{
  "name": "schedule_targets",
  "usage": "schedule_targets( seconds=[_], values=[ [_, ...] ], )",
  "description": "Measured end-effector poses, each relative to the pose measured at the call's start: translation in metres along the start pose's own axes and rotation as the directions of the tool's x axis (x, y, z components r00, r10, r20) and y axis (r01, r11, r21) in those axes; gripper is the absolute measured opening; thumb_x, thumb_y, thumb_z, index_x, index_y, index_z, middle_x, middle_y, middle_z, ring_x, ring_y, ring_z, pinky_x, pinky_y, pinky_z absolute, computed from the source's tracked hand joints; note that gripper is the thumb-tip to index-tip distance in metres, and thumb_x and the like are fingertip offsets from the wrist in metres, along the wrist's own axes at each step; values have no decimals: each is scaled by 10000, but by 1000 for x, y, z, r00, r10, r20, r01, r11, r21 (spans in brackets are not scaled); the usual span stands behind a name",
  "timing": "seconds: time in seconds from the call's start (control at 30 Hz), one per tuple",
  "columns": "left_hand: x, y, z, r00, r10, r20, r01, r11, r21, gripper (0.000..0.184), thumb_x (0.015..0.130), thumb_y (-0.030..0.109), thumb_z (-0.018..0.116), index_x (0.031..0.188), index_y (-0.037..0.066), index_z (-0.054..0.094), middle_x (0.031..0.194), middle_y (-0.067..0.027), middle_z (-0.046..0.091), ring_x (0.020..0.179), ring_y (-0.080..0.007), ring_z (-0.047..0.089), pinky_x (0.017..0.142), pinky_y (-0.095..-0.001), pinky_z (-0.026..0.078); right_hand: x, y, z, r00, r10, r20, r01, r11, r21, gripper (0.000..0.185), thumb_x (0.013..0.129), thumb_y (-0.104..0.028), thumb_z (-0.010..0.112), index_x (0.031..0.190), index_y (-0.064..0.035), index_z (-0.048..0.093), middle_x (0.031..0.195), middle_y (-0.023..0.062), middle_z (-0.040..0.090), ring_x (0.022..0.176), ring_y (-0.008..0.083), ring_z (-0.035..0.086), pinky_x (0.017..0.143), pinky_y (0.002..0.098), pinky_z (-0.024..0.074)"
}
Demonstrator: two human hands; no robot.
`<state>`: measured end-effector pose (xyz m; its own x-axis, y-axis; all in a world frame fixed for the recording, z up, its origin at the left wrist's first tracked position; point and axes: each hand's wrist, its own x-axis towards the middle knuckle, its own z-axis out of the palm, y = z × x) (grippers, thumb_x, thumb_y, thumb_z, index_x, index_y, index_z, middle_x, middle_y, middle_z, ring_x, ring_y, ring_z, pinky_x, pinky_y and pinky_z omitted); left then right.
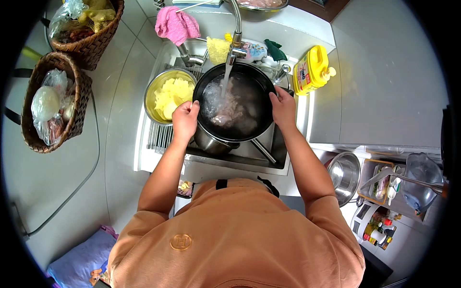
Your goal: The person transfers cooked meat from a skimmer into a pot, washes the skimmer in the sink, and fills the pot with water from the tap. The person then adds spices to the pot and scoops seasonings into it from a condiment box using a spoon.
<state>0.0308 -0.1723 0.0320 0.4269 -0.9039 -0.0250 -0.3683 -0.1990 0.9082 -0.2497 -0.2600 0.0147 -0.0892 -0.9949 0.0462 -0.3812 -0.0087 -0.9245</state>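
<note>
A black pot [203, 115] is held over the sink [284, 163] by both of my hands. My left hand [185, 120] is closed on its left side, and my right hand [283, 108] grips the right side. From the faucet [232, 56] a stream of water falls into the pot. Pieces of meat [228, 113] lie in the cloudy water inside. Beside my left hand stands a metal bowl [150, 106] of yellow slices [174, 94], on the drain rack. Below the pot, a smaller metal pot [211, 143] with a long handle [264, 150] is partly hidden.
A yellow detergent bottle [307, 74] stands right of the sink. A pink cloth [176, 25] and a yellow sponge cloth [218, 50] are behind it. Woven baskets [80, 103] hang at left. At lower right are a steel basin [344, 177] and a utensil tray [379, 182].
</note>
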Motion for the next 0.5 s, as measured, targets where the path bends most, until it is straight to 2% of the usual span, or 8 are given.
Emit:
schedule_targets(
  seconds=[0.27, 0.37, 0.47, 0.5],
  values=[
    [-3, -6, 0, 999, -30, 11, 30, 1000, 5, 383, 883, 201, 605, 587, 7, 459, 494, -38, 396, 499, -90, 339, 482, -297, 347, -8, -2, 1, 997, 73, 20, -72, 997, -30, 315, 838, -144, 632, 1117, 2, 621, 712, 120, 667, 601, 146, 617, 599, 276, 472],
    [-6, -9, 0, 999, -40, 13, 40, 999, -20, 382, 884, 190, 604, 584, 10, 452, 497, -24, 390, 504, -83, 336, 479, -291, 339, -10, 6, 4, 998, 50, 36, -51, 998, 29, 312, 838, -141, 630, 1119, -5, 624, 708, 113, 667, 593, 143, 613, 594, 277, 472],
    [-8, -11, -1, 998, -53, 17, 53, 998, -28, 386, 887, 183, 603, 580, 12, 444, 500, -7, 382, 509, -76, 330, 475, -287, 330, -13, 2, 4, 997, 75, 29, -73, 994, -78, 303, 839, -136, 626, 1114, -11, 627, 700, 102, 666, 589, 130, 609, 586, 274, 467],
    [-8, -11, -1, 998, -55, 18, 55, 998, -18, 387, 888, 182, 602, 579, 13, 441, 501, -3, 381, 510, -73, 327, 474, -286, 327, -13, 3, 5, 997, 76, 29, -75, 996, -46, 301, 839, -135, 625, 1114, -13, 628, 693, 97, 663, 584, 124, 604, 581, 271, 464]
  ],
)
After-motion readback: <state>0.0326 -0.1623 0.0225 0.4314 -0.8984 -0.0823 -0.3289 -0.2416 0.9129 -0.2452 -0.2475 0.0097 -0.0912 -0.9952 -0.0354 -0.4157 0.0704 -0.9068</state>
